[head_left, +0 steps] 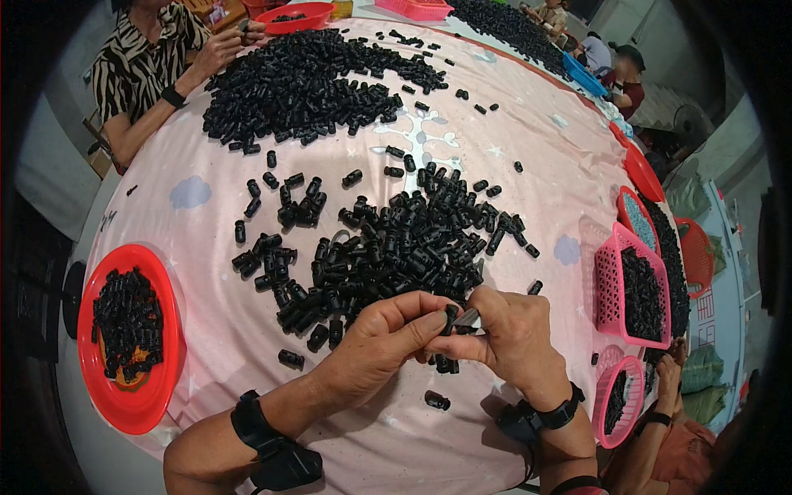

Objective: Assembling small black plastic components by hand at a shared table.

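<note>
Near the front middle of the table, my left hand (388,337) pinches a small black plastic piece (450,317) between thumb and fingers. The piece is a stubby barrel, much like a cord lock. My right hand (521,337) is closed on a flat, shiny metal tool (469,320) like a short blade, its tip against or very near the piece. My right fingers hide most of the tool. Just beyond both hands lies a loose heap of the same black pieces (412,239). One stray black piece (437,400) rests below my hands.
A red basin (169,363) with black pieces stands at the left. At the right are pink baskets (609,289) of pieces and a red bowl (624,206) of small bluish parts. A larger heap (305,87) lies beyond, beside a co-worker's hands (223,49). Another co-worker's arm (662,396) is at lower right.
</note>
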`<state>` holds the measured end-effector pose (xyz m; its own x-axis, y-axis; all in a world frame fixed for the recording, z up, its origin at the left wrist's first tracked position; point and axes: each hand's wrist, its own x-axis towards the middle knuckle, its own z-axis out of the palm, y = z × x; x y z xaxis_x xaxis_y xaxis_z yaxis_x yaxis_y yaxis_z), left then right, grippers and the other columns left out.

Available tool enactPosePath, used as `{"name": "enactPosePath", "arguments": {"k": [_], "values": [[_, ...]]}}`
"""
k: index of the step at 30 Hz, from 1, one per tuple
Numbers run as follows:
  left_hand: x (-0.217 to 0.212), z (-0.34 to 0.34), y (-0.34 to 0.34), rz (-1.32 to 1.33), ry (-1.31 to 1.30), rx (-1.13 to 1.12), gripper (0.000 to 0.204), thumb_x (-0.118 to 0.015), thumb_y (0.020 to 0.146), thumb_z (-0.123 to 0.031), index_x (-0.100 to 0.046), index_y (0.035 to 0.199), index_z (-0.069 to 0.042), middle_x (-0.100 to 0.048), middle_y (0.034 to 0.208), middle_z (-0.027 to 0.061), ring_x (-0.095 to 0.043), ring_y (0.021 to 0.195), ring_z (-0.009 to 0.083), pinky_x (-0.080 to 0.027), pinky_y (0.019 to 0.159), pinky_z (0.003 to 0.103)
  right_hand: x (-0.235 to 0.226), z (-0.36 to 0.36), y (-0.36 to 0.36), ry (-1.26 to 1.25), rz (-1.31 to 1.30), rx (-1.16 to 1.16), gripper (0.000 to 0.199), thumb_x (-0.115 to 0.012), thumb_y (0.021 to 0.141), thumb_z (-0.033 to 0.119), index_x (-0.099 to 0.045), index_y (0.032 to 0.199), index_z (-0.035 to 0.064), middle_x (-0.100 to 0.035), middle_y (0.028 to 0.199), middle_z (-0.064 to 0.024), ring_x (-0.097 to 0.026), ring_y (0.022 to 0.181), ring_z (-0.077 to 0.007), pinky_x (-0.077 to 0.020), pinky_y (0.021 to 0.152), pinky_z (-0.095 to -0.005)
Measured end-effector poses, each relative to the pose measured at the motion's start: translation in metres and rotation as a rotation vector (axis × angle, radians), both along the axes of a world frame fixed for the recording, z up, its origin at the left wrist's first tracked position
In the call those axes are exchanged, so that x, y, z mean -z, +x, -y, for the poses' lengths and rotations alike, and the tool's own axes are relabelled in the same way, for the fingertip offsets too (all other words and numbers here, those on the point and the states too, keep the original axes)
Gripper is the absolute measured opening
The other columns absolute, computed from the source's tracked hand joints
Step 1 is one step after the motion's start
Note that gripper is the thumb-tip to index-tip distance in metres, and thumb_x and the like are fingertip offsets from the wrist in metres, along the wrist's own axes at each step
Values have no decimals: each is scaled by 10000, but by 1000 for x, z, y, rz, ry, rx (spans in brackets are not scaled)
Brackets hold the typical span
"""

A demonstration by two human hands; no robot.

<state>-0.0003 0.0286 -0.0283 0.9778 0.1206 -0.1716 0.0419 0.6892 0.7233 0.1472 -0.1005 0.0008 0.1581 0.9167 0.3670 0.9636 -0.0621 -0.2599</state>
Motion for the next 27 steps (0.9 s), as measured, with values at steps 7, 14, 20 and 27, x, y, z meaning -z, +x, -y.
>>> {"name": "enactPosePath", "arguments": {"k": [7, 14, 20, 27], "values": [[-3, 0, 0, -24, -1, -10, 218, -535, 961, -186, -569, 1133, -56, -609, 940, -9, -550, 803, 34, -458, 729, 191, 1, 0, 0, -8, -17, 2, 529, -703, 710, 556, -449, 681, 92, -501, 479, -49, -530, 392, -190, -384, 365, -290], [-2, 1, -1, -11, -31, -20, 216, -541, 958, -182, -571, 1134, -60, -614, 937, -4, -551, 795, 34, -444, 709, 187, -1, 0, -1, 1, -34, 9, 536, -710, 698, 561, -450, 683, 93, -502, 479, -52, -532, 394, -193, -386, 369, -294], [3, 3, 0, -9, -26, -33, 214, -542, 957, -181, -573, 1131, -59, -615, 949, 1, -544, 795, 43, -443, 710, 188, 1, 0, -1, -10, -28, 15, 539, -708, 696, 564, -450, 680, 91, -504, 480, -55, -538, 398, -196, -386, 369, -297], [0, 2, 0, -15, -17, -32, 228, -539, 959, -189, -565, 1142, -55, -609, 971, 13, -544, 808, 50, -454, 735, 199, 1, -1, -3, -38, -23, -20, 511, -732, 699, 523, -478, 688, 80, -518, 490, -53, -560, 421, -217, -413, 384, -306]]}}
